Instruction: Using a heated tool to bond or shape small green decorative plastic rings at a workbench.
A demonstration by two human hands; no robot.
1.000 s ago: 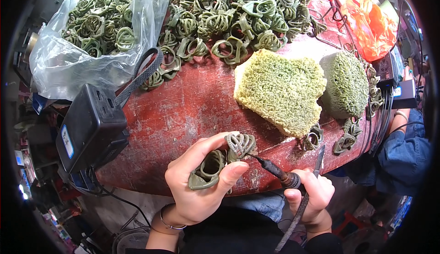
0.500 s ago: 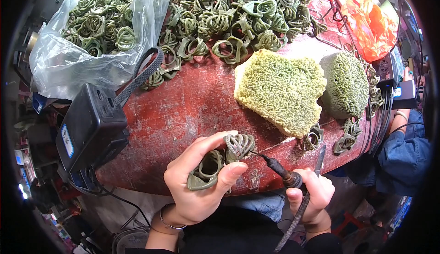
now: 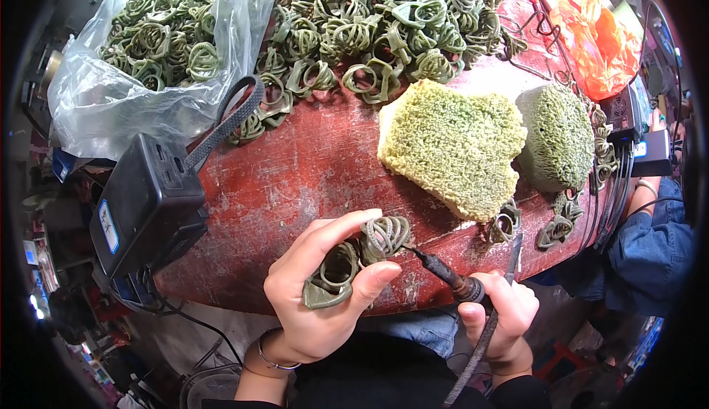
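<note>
My left hand is closed around a green wax-like ring piece with a wide round opening. Its ribbed, looped part sits between the fingertips and thumb. My right hand grips a pen-shaped hot tool with a dark shaft and a thin tip. That tip meets the right edge of the ribbed loops, or sits very close to it. A long, narrow grey file also passes through my right hand, slanting from lower left to upper right.
Behind my hands lie a yellow-green porous block and a round green one. Many similar ring pieces are heaped at the back, more in a clear plastic bag. A black box with a strap stands left. Another person's arm shows right.
The hot tool has shifted very slightly to the left and up against the loops. The ring piece has barely moved; both hands keep their grip.
</note>
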